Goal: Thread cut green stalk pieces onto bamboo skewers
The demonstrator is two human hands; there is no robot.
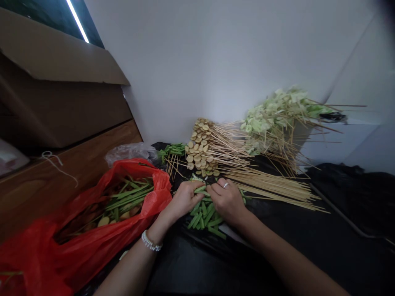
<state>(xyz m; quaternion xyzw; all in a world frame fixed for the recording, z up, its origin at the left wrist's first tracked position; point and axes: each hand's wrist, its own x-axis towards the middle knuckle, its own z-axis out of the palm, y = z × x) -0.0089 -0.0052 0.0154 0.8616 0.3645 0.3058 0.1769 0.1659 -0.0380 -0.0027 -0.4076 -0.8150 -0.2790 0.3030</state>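
My left hand [187, 198], with a pale bracelet on its wrist, pinches one end of a green bean piece [201, 190]. Fingers of my right hand [226, 200], which wears a ring, close on the other end of that piece. Below both hands lies a pile of cut green bean pieces [202, 217] on black plastic [185, 263]. Just beyond them are skewered potato slices [200, 150], their sticks pointing right. Loose bamboo skewers [274, 187] lie beside my right hand.
An open red bag [160, 195] holds long green beans and potato slices at left. Skewered beans [173, 150] lie behind it, near a clear bag [132, 153]. Skewered cabbage [277, 111] stands at the back right. A cardboard box [70, 102] is at the upper left.
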